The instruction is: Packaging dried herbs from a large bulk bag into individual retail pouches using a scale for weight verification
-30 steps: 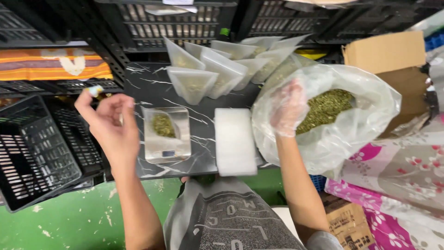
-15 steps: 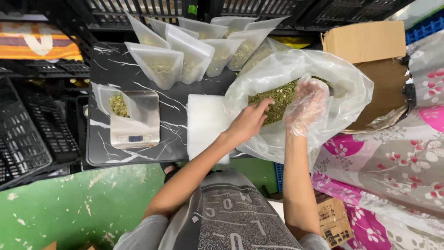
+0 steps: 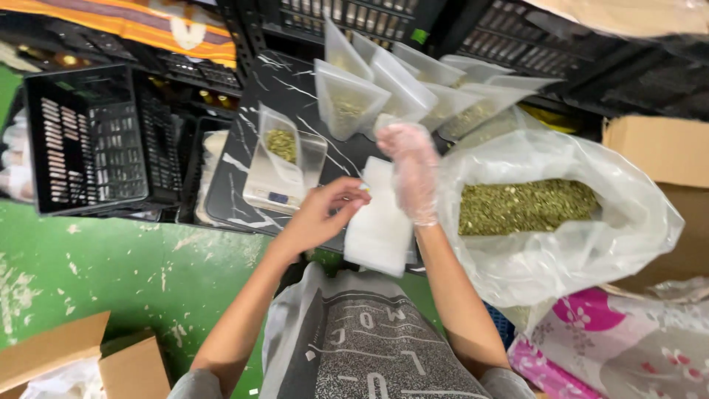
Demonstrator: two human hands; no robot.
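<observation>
My bare left hand (image 3: 325, 214) pinches the upper left corner of a stack of flat white pouches (image 3: 380, 229) lying on the black marbled tabletop (image 3: 288, 89). My right hand (image 3: 412, 166), in a thin clear glove, hovers over the far end of the same stack with its fingers curled; whether it grips a pouch is unclear. Left of the stack, a small silver scale (image 3: 275, 188) carries an upright clear pouch (image 3: 281, 144) with some green dried leaf in it. A large clear plastic bag (image 3: 591, 244) full of the same green leaf (image 3: 524, 207) lies open to the right.
Several filled clear pouches (image 3: 384, 89) stand at the back of the tabletop. A black plastic crate (image 3: 88, 140) sits at the left, more crates behind. Cardboard boxes are at the right (image 3: 665, 148) and bottom left (image 3: 66, 362). Floral fabric (image 3: 620, 347) lies at the bottom right on the green floor (image 3: 148, 273).
Both hands have left the mouth of the large bag and come left to the stack of white pouches. The view has shifted, so everything sits further right.
</observation>
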